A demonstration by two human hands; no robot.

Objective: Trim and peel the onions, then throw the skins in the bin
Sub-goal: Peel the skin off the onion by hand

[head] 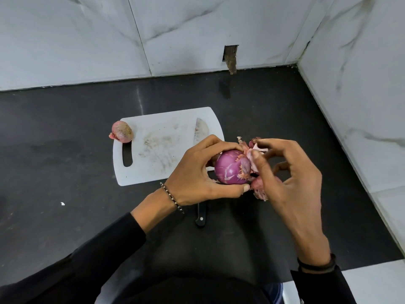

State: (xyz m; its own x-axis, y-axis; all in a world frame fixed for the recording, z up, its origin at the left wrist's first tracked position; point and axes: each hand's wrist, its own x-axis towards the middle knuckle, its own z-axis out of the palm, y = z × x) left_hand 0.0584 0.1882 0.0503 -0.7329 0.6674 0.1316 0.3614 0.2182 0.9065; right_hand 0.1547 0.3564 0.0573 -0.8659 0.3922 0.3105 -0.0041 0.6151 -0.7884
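My left hand (198,174) grips a purple onion (230,168), mostly bare of skin, above the counter by the right edge of the white cutting board (157,150). My right hand (287,172) pinches a pale pink strip of skin (254,154) that still hangs on the onion's right side. More loose skin (259,187) lies under that hand. A second onion (121,131), with its skin on, sits at the board's far left corner. A knife lies across the board's right side, blade (200,130) on the board, black handle (201,216) toward me.
The black counter (65,172) meets marble walls at the back and on the right. A small white scrap (62,203) lies on the counter to the left. A hole with a stub (231,60) is in the back wall. No bin is in view.
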